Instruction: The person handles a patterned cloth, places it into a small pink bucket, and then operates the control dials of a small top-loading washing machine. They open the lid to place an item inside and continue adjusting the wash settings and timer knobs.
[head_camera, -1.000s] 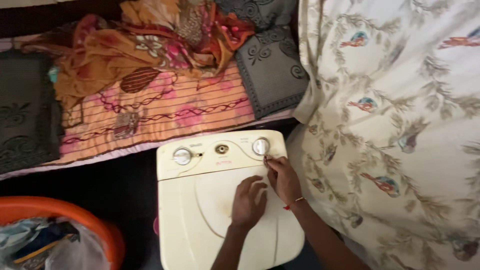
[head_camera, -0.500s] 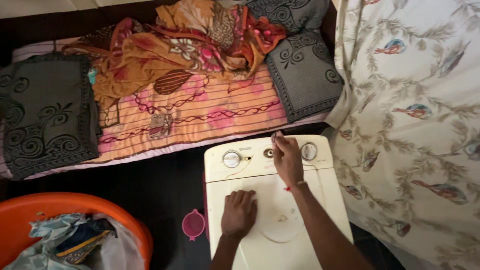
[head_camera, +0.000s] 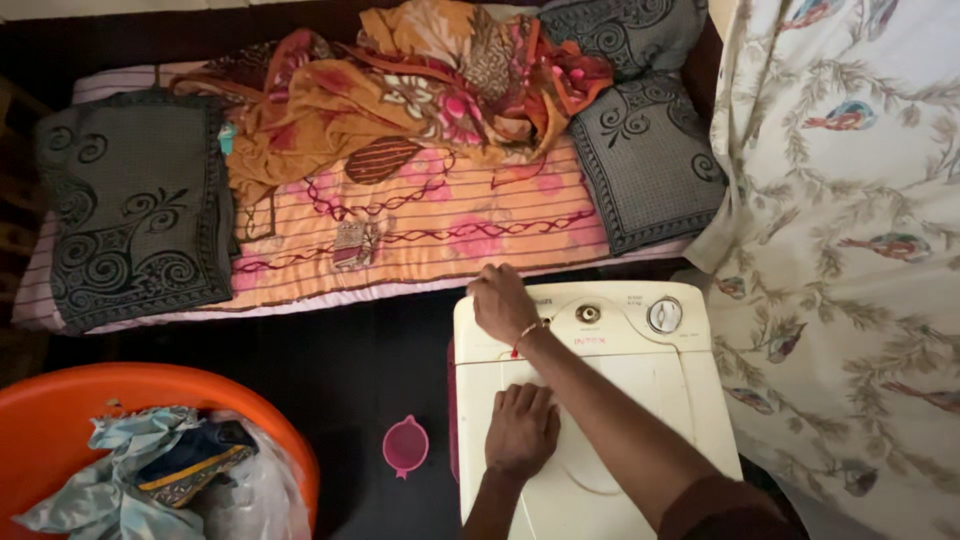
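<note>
A cream top-loading washing machine (head_camera: 690, 390) stands on the dark floor beside a bed. My left hand (head_camera: 522, 430) lies flat on its lid, palm down, holding nothing. My right hand (head_camera: 503, 303) reaches across to the left end of the control panel. There it is closed over the left dial, which it hides. A small middle knob (head_camera: 588, 313) and a round right dial (head_camera: 664, 315) on the panel stay uncovered. A thin bangle and a red thread circle my right wrist.
An orange tub (head_camera: 60, 395) with crumpled clothes sits at the lower left. A small pink mug (head_camera: 405, 445) stands on the floor left of the machine. The bed behind holds a striped sheet (head_camera: 450, 225), a heap of patterned cloth (head_camera: 400, 90) and dark cushions. A bird-print fabric (head_camera: 860, 200) hangs at the right.
My right hand has moved leftwards along the panel, from the right dial past the middle knob to the left dial. The view has shifted, so the machine sits further right. My left hand stays on the lid.
</note>
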